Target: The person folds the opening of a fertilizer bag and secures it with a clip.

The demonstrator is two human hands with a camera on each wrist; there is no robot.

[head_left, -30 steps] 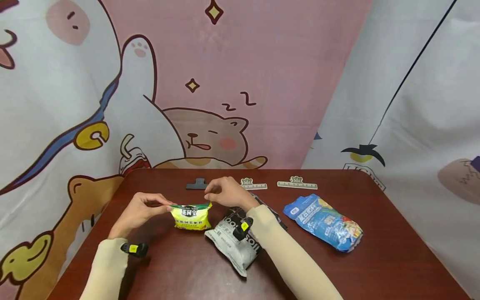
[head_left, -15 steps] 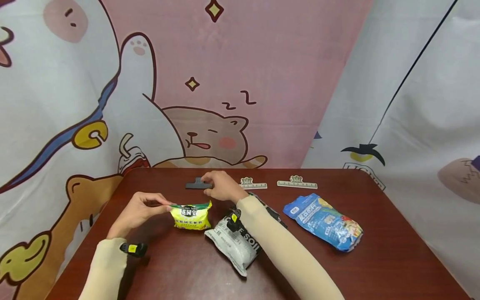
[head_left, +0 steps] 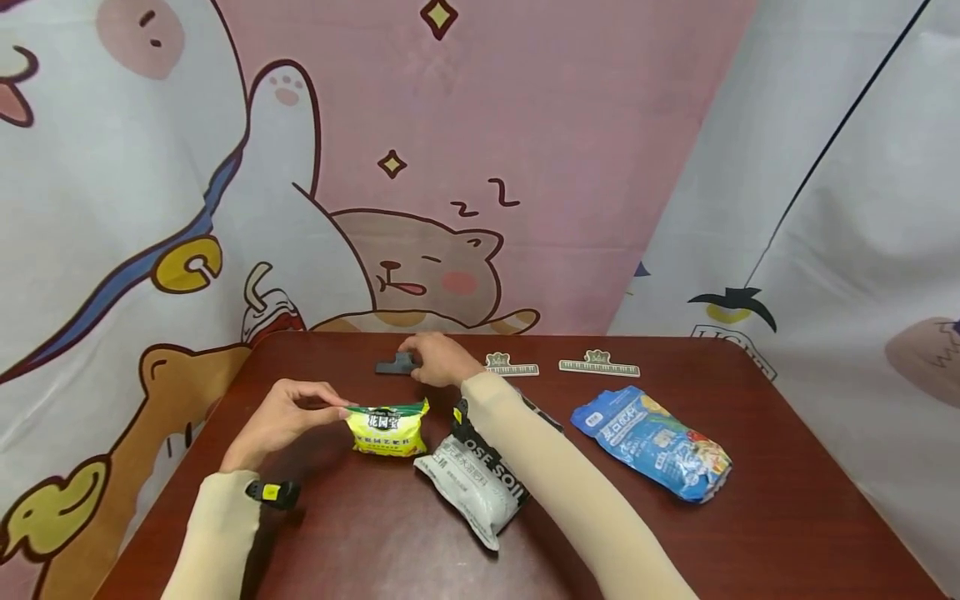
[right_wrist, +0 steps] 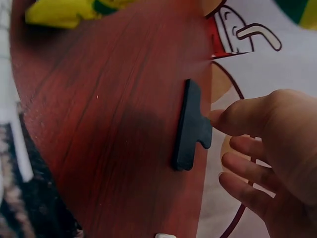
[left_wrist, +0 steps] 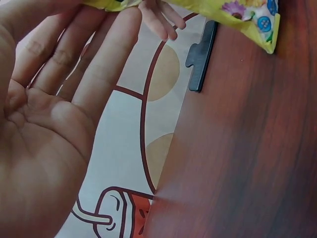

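Observation:
Near the left side of the table, my left hand (head_left: 288, 421) pinches the top left corner of a small yellow bag (head_left: 386, 433) with a green top edge. Flowers are printed on the yellow bag (left_wrist: 237, 12) in the left wrist view. My right hand (head_left: 442, 360) reaches to a black bag clip (head_left: 395, 364) at the back of the table. Seen from the right wrist, the thumb tip is right at the tab of the black clip (right_wrist: 188, 131), and the other fingers of the right hand (right_wrist: 272, 153) are spread and slightly bent beside it.
Two pale piano-keyboard clips lie at the back, one near the right hand (head_left: 512, 367) and another clip (head_left: 598, 367) farther right. A black-and-white soil bag (head_left: 480, 483) lies under the right forearm. A blue bag (head_left: 656, 442) lies to the right on the brown table (head_left: 337, 542).
My right hand has moved away from the yellow bag's right corner, back to the black clip. The left hand keeps its pinch on the bag's left corner.

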